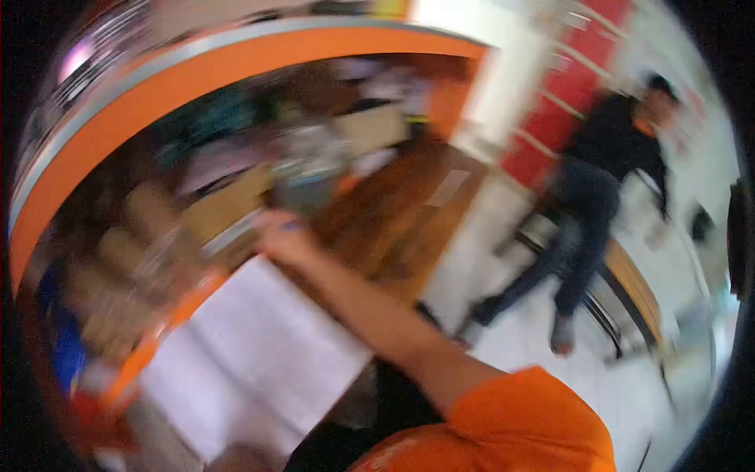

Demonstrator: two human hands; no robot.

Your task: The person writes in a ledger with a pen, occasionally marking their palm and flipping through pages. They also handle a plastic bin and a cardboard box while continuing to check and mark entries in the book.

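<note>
An open notebook (263,346) with white pages lies tilted in front of me; any writing on it is too blurred to read. My right hand (283,236), at the end of a bare forearm and orange sleeve, is just beyond the notebook's upper corner. Its fingers look curled, with a small blue streak at them, smeared by motion. Beside that hand is a brown cardboard box (228,208). At the notebook's bottom edge, a dark blurred shape appears to be my left hand (252,456), its fingers indistinct.
A brown wooden surface (393,212) runs beyond my forearm. Cardboard pieces and clear plastic-looking items (311,157) crowd under an orange-edged counter (236,67). To the right, a person in dark clothes (586,197) sits on a bench (633,291) over a pale floor.
</note>
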